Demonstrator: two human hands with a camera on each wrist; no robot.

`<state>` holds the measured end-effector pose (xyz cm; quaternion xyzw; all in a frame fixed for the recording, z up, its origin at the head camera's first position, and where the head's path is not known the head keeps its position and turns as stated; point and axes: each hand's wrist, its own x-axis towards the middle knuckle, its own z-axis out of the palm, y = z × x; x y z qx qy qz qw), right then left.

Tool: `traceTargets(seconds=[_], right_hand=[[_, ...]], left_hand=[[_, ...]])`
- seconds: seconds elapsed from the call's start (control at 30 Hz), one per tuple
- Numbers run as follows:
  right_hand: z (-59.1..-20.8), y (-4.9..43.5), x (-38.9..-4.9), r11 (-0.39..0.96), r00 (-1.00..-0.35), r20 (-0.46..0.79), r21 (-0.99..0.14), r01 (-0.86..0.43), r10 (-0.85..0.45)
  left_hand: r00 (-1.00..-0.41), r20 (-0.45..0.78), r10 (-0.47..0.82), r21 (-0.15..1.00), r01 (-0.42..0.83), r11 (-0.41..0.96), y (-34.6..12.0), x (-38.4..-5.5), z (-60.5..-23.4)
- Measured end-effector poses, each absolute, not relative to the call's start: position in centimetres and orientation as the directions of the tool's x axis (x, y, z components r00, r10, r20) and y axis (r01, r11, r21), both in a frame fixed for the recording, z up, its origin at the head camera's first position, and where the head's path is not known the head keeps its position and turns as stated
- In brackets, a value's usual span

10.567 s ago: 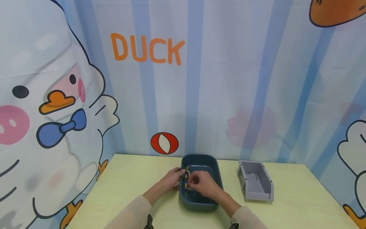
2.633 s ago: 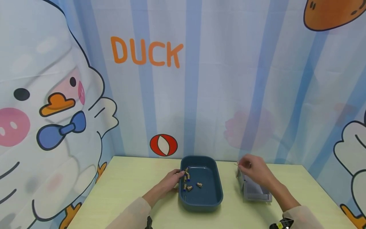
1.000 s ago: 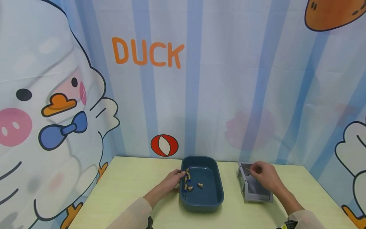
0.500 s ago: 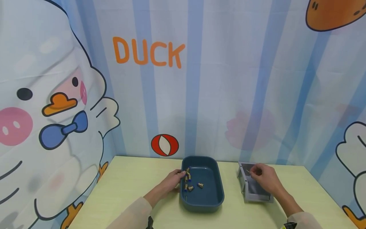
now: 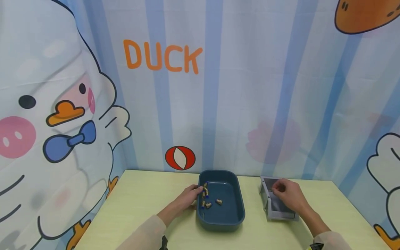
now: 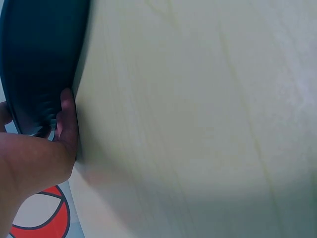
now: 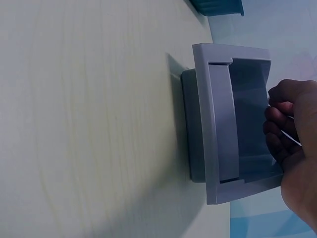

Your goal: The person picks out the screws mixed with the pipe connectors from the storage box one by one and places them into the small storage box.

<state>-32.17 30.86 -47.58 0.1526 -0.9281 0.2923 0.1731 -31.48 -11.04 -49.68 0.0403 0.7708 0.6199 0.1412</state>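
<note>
A dark blue plastic tray (image 5: 222, 222) stands on the table. My left hand (image 5: 186, 197) grips its left rim, thumb over the edge and fingers along the outer wall, as the left wrist view shows. Inside the tray several small brass fittings (image 5: 208, 205) with blue ends lie mostly along the left side, and a thin metal pin (image 5: 203, 216) lies near the front left. My right hand (image 5: 289, 194) is over the grey plastic bin (image 5: 282, 216), thumb and forefinger pinched on a thin pin-like piece, mostly hidden by the fingertips. In the right wrist view the curled fingers (image 7: 280, 124) overlap the bin's opening.
The pale wood-grain table (image 5: 150, 187) carries both containers, the bin right of the tray with a gap between. Behind the table hangs a printed curtain (image 5: 225, 104) with a duck picture, close to the table's back edge.
From the tray, my right hand has moved right to the grey bin, then down over its opening with the thin piece. The left hand stays on the tray's rim.
</note>
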Motion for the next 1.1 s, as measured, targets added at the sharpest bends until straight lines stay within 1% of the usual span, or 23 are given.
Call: traceTargets(seconds=[0.37,0.6,0.9,1.1], right_hand=[[-47.0,30.2,-32.0,0.766,-0.895,0.399,-0.505,-0.398,-0.202],[-46.2,28.8,-31.8,0.733,-0.879,0.415,-0.519,-0.439,-0.233],[-45.6,26.8,-31.9,0.706,-0.865,0.440,-0.531,-0.468,-0.243],[-45.6,25.2,-32.1,0.666,-0.855,0.437,-0.552,-0.501,-0.281]], left_hand=[[-0.956,-0.170,0.239,0.968,-0.116,0.224,-11.1,-31.6,-49.8],[-0.957,-0.174,0.233,0.965,-0.118,0.236,-11.1,-31.6,-49.8],[-0.958,-0.170,0.231,0.965,-0.114,0.237,-11.0,-31.6,-49.8],[-0.960,-0.174,0.218,0.960,-0.116,0.255,-10.9,-32.0,-50.1]])
